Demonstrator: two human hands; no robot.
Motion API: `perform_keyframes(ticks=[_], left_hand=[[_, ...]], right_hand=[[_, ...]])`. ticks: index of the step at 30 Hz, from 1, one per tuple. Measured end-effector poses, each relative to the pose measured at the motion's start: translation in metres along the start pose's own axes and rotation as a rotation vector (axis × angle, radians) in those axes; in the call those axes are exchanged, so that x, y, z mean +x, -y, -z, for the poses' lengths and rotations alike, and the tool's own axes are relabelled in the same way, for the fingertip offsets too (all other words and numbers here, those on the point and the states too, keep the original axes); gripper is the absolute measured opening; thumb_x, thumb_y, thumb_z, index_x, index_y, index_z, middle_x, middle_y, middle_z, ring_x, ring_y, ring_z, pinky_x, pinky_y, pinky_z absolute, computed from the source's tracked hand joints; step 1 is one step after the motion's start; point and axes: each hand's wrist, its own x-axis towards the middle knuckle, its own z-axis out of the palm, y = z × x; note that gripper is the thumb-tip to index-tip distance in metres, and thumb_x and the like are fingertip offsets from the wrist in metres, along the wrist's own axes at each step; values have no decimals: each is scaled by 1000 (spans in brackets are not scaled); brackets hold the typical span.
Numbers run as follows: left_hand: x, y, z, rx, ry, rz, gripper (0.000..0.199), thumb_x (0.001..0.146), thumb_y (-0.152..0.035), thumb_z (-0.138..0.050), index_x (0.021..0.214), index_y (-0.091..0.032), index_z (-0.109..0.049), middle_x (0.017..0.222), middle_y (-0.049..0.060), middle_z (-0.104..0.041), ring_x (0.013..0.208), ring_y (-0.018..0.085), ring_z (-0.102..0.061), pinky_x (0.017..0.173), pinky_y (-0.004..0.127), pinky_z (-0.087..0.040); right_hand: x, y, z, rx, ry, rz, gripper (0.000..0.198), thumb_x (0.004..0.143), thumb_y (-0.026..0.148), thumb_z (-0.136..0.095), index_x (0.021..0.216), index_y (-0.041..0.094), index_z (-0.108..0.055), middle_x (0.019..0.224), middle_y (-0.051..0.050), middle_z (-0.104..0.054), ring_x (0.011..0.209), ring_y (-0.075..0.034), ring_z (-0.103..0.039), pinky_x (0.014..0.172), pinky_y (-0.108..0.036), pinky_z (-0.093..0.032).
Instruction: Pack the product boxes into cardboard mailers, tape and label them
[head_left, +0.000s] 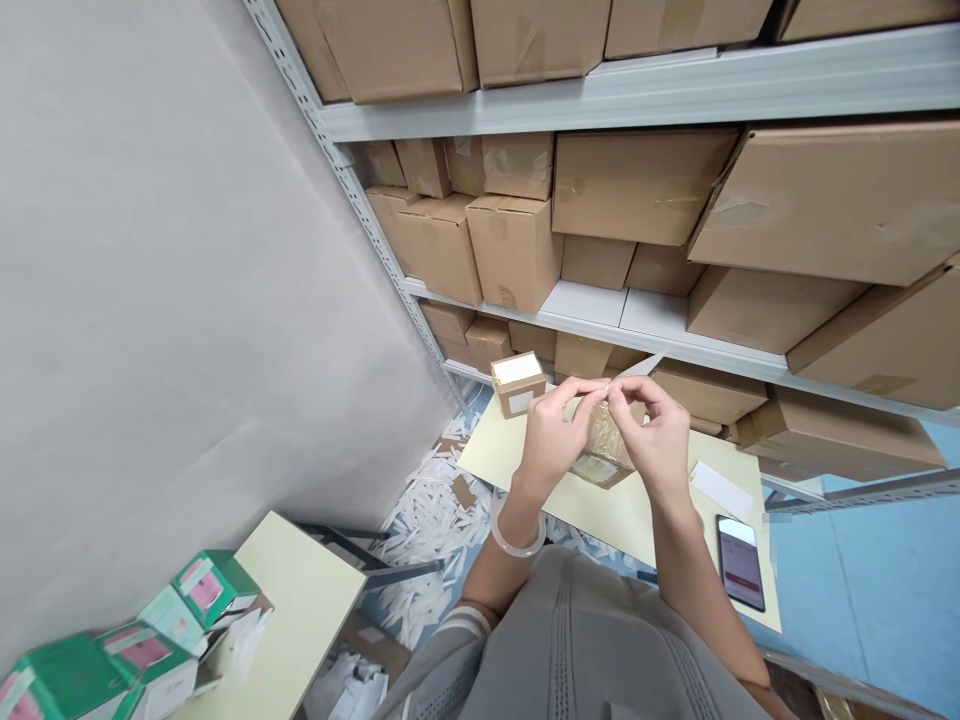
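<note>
shelves (600, 310) crowd ahead (rightward open)

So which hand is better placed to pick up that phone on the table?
Probably the right hand: the phone lies on its side of the table; the left hand is farther, across the small packet.

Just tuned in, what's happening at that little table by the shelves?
A person holds a small clear-wrapped packet over a pale table, both hands on it. The left hand and right hand pinch at its top edge, where a white strip sticks up. A small labelled box stands at the table's far corner, a phone and a white slip lie to the right. Paper strips litter the floor, and green boxes sit on a second table at lower left.
</note>
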Motion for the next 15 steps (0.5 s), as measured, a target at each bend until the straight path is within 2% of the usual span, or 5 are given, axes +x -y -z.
perform_keyframes(ticks=[8,15], left_hand=[[0,7,-2,-12,-95,51,12,92,-27,-57,88,-20,-66,90,4,-71,87,15,-68,83,26,-52],[15,44,17,-203,-309,180,18,91,-36,-58,90,-18,-62,85,3,-67,79,13,-64,73,22,-51]], right_hand=[[0,-3,-4,-74,48,152,6,84,21,-58,77,22,-59,77,1,-62,73,-15,-54,73,-29,-43],[13,-22,-4,85,159,-1,9,84,27,-57,77,22,-59,76,1,-60,73,-15,-53,72,-28,-42]])
